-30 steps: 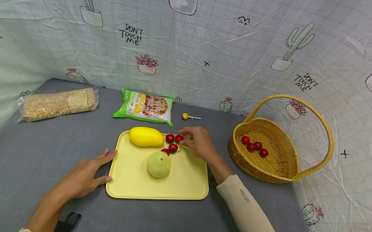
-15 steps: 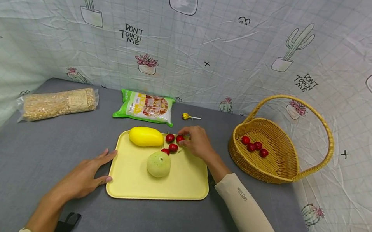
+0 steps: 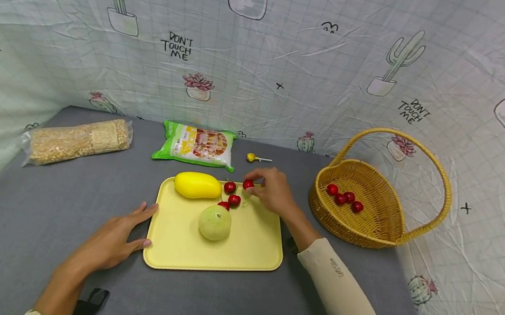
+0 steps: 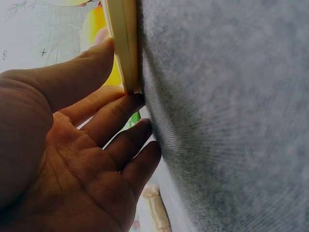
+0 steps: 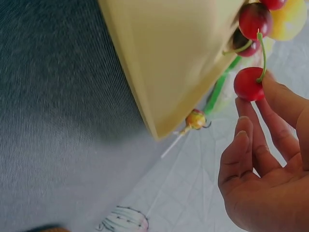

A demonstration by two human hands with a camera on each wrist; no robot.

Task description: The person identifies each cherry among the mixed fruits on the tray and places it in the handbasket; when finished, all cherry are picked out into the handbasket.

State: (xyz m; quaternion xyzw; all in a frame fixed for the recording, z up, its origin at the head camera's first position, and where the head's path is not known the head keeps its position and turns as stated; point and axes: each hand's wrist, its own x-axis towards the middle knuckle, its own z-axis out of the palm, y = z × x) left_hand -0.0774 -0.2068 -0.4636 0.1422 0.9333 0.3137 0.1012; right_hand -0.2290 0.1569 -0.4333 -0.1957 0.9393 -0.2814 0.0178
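My right hand [image 3: 272,189] pinches a red cherry [image 5: 248,84] between thumb and fingers, its green stem showing in the right wrist view. This cherry is just over the far right part of the yellow tray [image 3: 174,243]. On the tray lie other cherries [image 3: 234,201], a yellow mango-shaped fruit [image 3: 198,186] and a round pale green fruit [image 3: 215,223]. My left hand [image 3: 112,243] touches the tray's left edge with thumb and forefinger, fingers extended. In the left wrist view, the thumb lies against the tray's rim [image 4: 124,53].
A wicker basket [image 3: 352,234] with a tall handle stands at the right, holding several cherries [image 3: 340,199]. Behind the tray lie a green-and-white food packet [image 3: 196,145] and a lollipop [image 3: 252,158]. A clear bag of dried corn kernels [image 3: 77,141] lies at the far left.
My right hand has lifted the pinched cherry slightly and shifted it a little right, away from the other cherries. The left hand stays at the tray's edge.
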